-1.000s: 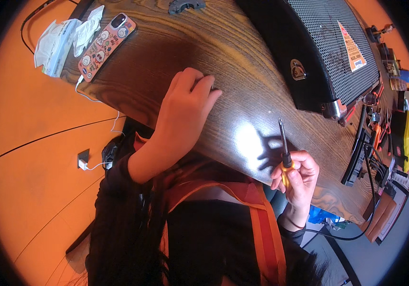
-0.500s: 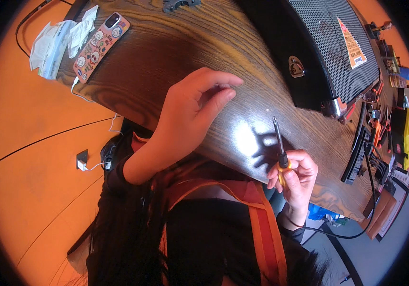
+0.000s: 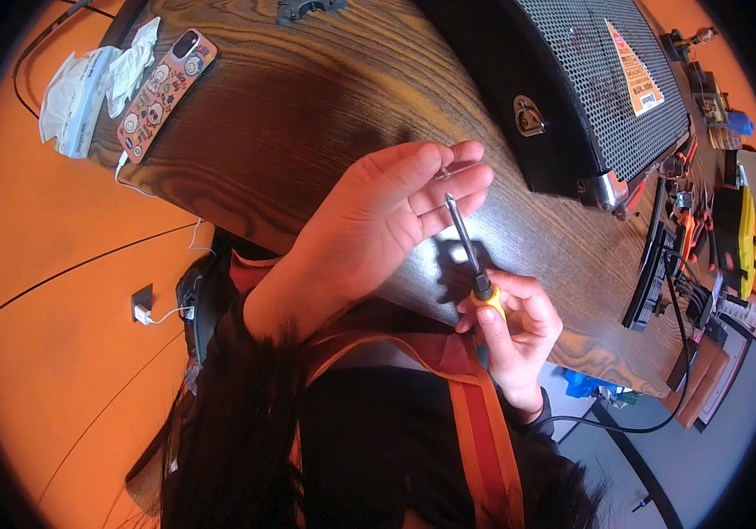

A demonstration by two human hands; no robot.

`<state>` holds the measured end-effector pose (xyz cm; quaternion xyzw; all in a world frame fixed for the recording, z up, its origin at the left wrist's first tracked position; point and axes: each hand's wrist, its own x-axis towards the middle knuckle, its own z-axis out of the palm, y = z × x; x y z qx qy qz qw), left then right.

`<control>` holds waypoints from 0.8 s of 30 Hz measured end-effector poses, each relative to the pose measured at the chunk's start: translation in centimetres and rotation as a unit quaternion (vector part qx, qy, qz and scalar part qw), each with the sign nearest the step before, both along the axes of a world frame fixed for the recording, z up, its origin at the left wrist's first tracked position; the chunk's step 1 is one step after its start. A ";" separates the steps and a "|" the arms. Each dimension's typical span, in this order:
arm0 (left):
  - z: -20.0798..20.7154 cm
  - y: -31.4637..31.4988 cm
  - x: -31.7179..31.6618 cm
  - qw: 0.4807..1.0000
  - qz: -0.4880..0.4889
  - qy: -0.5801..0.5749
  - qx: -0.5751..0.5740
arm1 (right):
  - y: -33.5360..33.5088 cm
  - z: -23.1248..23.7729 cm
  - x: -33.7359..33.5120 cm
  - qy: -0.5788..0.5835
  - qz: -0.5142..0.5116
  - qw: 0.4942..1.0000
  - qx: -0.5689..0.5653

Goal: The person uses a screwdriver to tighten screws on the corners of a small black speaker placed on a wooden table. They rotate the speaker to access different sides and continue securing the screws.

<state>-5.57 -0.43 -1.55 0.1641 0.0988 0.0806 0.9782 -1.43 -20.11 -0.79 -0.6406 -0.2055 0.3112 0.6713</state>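
Note:
My right hand [image 3: 519, 331] is closed around the yellow handle of a screwdriver [image 3: 464, 234], whose metal shaft points up and to the left. My left hand [image 3: 378, 207] is turned palm up, with thumb and forefinger pinched on a tiny metal piece, by its look a small screw [image 3: 444, 174]. The other fingers of that hand are partly spread. Just below the pinch, the screwdriver's tip is close to the screw but appears apart from it. Both hands are above the near edge of the wooden table [image 3: 263, 115].
A black speaker-like box [image 3: 607, 79] with a metal grille stands at the far right. Pliers [image 3: 709, 231] and other tools crowd the right side. On the left lie a phone [image 3: 166, 97] on a charging cable and a tissue pack [image 3: 82, 101]. A black part [image 3: 307, 9] sits at the far edge.
My left hand has turned palm up, showing the small screw at its fingertips. My right hand has moved left, bringing the screwdriver's tip close to it. The whole view has shifted slightly.

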 end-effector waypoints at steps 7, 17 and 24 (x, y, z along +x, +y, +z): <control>0.2 -0.3 0.0 1.000 -0.011 0.017 0.012 | -0.1 0.2 0.1 0.008 -0.010 1.000 0.008; 1.0 0.8 0.2 0.942 0.035 0.057 0.330 | -0.5 0.2 0.0 -0.021 0.004 0.999 -0.031; 0.9 0.5 0.3 0.947 0.043 0.048 0.316 | -0.8 0.0 0.3 0.113 0.026 0.992 0.044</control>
